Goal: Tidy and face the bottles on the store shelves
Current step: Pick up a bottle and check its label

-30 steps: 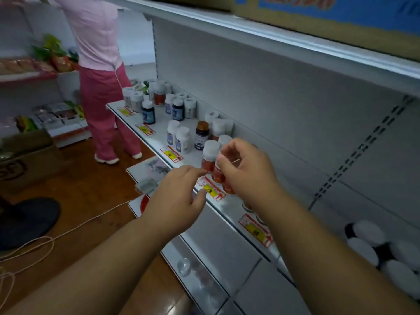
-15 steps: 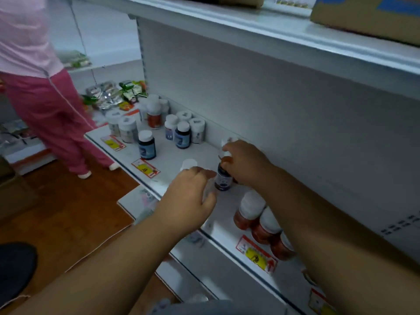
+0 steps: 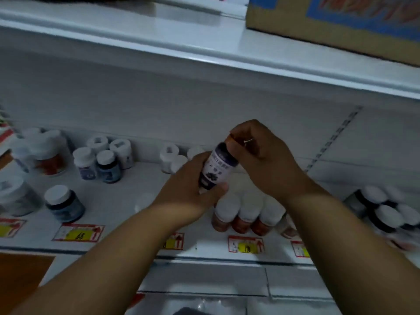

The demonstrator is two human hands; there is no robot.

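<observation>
Both hands held one small cylindrical bottle [image 3: 215,169] lifted off the white shelf [image 3: 127,201], tilted with its top leaning to the right. Its white label carried dark print and a purple band, too blurred to read. The left hand [image 3: 188,192] wrapped its fingers round the lower body with the thumb pressed along the base, while the right hand [image 3: 261,155] curled over the top, so the cap was hidden and its shape could not be told. Half a second earlier the bottle had stood on the shelf with the right hand closed on its cap and the left hand on a neighbouring white-capped bottle; now it hung in the air in front of the back panel. Below the hands a row of amber bottles [image 3: 245,219] with smooth white caps stood touching one another at the shelf front, the fourth mostly covered by the right forearm. To the left stood a squat dark blue jar [image 3: 64,204] with a white lid and a pair of blue-labelled bottles [image 3: 97,165]. Red-and-yellow price tags [image 3: 78,233] lay flat along the shelf lip, their print unreadable. At the right edge a cluster of dark white-capped bottles [image 3: 384,212] was smeared by motion. A cardboard box [image 3: 284,21], cut off by the frame, sat on the upper shelf.
</observation>
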